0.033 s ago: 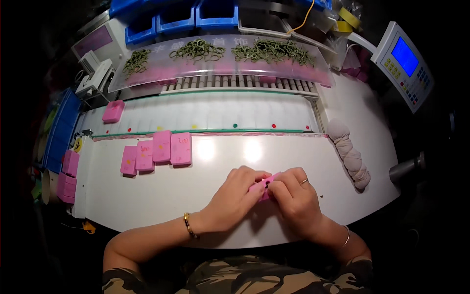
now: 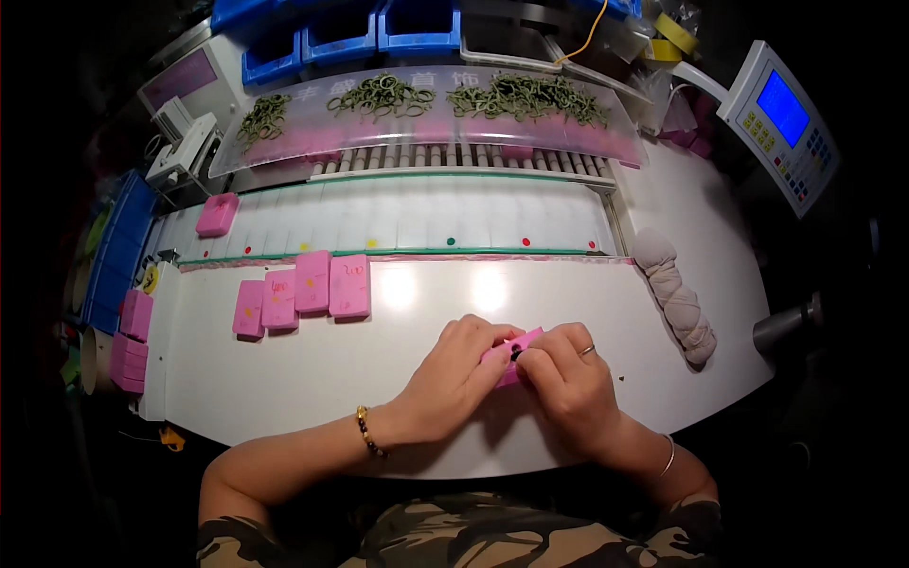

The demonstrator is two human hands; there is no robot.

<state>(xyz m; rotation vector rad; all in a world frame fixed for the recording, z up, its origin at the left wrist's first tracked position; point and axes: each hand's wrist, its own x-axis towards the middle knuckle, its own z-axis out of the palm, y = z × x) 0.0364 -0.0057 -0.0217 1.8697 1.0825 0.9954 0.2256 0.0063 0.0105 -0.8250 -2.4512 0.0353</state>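
Note:
Near the front of the white table, a small pink rubber mould (image 2: 507, 375) is held between my two hands. My left hand (image 2: 453, 383) wraps its fingers round the far and left side. From the right, my right hand (image 2: 571, 383) has its thumb and fingers pinched against the mould, beside a dark spot on its face. The fingertips partly hide that spot, so whether something small is in the pinch does not show. Left of my hands stand several pink moulds (image 2: 312, 282) in a leaning row, some with handwritten marks.
A white conveyor (image 2: 398, 213) with coloured dots carries one pink mould (image 2: 218, 215). Behind it, a clear tray (image 2: 312, 128) bears heaps of green ring-like pieces (image 2: 530, 99). A rolled grey cloth (image 2: 674, 298) lies at right, below a control panel (image 2: 781, 128). Blue bins (image 2: 341, 38) line the back.
The mould in my hands has turned slightly, showing more of its far edge and the dark spot. The conveyor's dots and its pink mould sit a little further left.

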